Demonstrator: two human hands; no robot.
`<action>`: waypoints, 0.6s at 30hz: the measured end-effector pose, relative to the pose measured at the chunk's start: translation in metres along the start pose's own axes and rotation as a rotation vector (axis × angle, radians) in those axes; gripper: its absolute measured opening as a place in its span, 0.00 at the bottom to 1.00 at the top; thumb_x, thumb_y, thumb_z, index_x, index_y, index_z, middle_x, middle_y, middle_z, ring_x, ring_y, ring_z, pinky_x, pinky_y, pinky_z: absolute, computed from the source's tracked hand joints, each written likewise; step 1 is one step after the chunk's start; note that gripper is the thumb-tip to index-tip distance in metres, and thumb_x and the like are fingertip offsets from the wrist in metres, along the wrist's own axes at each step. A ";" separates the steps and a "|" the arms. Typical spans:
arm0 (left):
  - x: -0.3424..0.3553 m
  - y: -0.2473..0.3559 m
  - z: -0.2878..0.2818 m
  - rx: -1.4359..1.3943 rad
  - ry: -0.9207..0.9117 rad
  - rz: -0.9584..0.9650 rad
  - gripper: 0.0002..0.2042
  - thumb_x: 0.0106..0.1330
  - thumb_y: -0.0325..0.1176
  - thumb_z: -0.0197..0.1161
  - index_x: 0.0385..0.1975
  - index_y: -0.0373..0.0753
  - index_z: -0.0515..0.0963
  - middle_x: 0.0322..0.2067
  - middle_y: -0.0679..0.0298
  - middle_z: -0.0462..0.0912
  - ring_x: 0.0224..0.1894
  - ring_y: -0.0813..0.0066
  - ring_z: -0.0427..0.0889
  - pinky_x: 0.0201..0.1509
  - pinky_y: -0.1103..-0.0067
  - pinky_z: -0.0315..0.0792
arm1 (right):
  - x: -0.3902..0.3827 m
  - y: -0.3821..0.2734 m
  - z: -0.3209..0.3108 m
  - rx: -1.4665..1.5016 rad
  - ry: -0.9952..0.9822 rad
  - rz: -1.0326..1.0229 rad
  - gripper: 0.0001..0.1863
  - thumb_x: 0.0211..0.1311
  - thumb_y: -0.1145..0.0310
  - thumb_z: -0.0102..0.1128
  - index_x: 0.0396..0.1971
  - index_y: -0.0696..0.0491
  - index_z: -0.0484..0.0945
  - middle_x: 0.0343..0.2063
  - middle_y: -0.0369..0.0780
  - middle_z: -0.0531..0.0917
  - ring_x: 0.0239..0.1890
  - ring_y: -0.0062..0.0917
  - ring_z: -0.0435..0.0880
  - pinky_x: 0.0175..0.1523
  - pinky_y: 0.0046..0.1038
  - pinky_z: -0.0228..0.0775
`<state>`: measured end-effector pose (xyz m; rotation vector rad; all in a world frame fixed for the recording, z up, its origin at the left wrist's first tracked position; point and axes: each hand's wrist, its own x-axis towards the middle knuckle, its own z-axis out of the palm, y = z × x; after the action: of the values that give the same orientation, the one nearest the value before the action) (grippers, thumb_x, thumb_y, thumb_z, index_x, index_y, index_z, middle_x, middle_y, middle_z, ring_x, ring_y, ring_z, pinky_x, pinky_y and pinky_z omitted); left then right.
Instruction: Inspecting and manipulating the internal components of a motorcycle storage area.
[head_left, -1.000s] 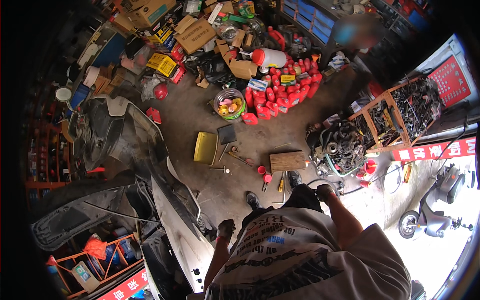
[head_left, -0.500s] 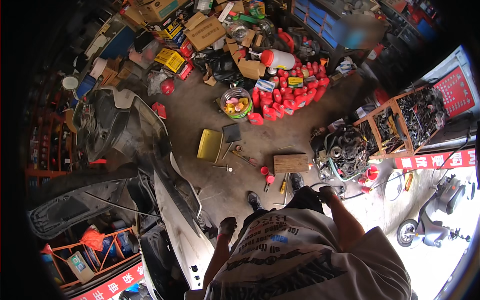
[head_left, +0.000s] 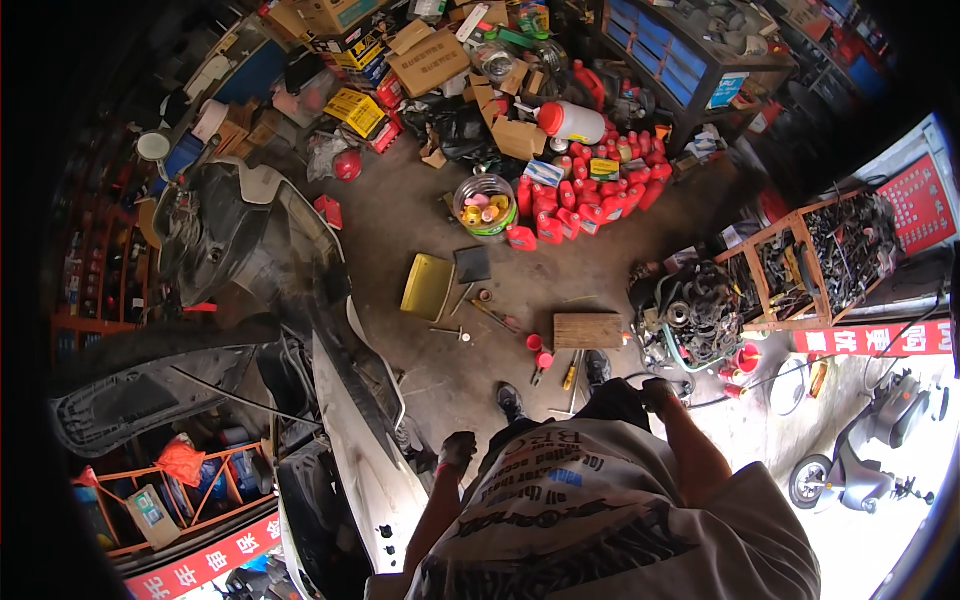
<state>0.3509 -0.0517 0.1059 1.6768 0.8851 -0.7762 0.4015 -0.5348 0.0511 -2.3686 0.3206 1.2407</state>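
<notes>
I stand on a stained concrete floor beside a stripped white scooter (head_left: pixel 350 440) with its panels off. My left hand (head_left: pixel 458 450) hangs at my side in a loose fist, close to the scooter's white body, with nothing visible in it. My right hand (head_left: pixel 657 393) hangs at my other side, fingers curled, near a pile of engine parts (head_left: pixel 690 315); I see nothing held in it. My feet (head_left: pixel 510 400) are just short of a small wooden stool (head_left: pixel 587 330), a screwdriver (head_left: pixel 570 375) and small red caps (head_left: pixel 540 352).
A yellow tray (head_left: pixel 427 287), a dark tray (head_left: pixel 473 264) and loose hand tools lie ahead on the floor. Beyond stand a jar of coloured items (head_left: pixel 485 205), several red bottles (head_left: pixel 590 190) and cardboard boxes (head_left: pixel 430 60). A parts rack (head_left: pixel 820 260) stands at right, a parked scooter (head_left: pixel 860 470) outside.
The view has shifted slightly; the floor clutter sits a bit lower in the picture. Both hands stay hanging at my sides.
</notes>
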 end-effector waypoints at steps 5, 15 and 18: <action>-0.007 0.008 0.002 -0.006 0.001 -0.011 0.10 0.52 0.39 0.51 0.24 0.40 0.74 0.19 0.67 0.74 0.21 0.79 0.72 0.23 0.80 0.64 | 0.005 0.004 0.005 -0.004 0.041 -0.006 0.14 0.45 0.60 0.54 0.25 0.56 0.76 0.22 0.44 0.79 0.21 0.29 0.80 0.25 0.28 0.71; -0.010 0.011 0.003 -0.021 -0.016 -0.014 0.09 0.51 0.39 0.51 0.22 0.41 0.74 0.18 0.67 0.73 0.21 0.79 0.72 0.23 0.79 0.64 | 0.011 0.014 0.012 -0.041 0.013 -0.046 0.07 0.46 0.66 0.54 0.21 0.54 0.76 0.21 0.41 0.77 0.22 0.28 0.78 0.22 0.28 0.70; -0.010 0.012 0.005 -0.032 0.013 -0.055 0.09 0.51 0.38 0.51 0.22 0.41 0.74 0.18 0.66 0.73 0.21 0.78 0.72 0.23 0.79 0.64 | 0.011 0.014 0.013 -0.126 0.066 -0.108 0.07 0.47 0.66 0.55 0.21 0.54 0.76 0.21 0.41 0.77 0.23 0.27 0.78 0.22 0.28 0.70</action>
<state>0.3559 -0.0608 0.1185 1.6369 0.9520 -0.7852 0.3929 -0.5407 0.0322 -2.5011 0.1369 1.1667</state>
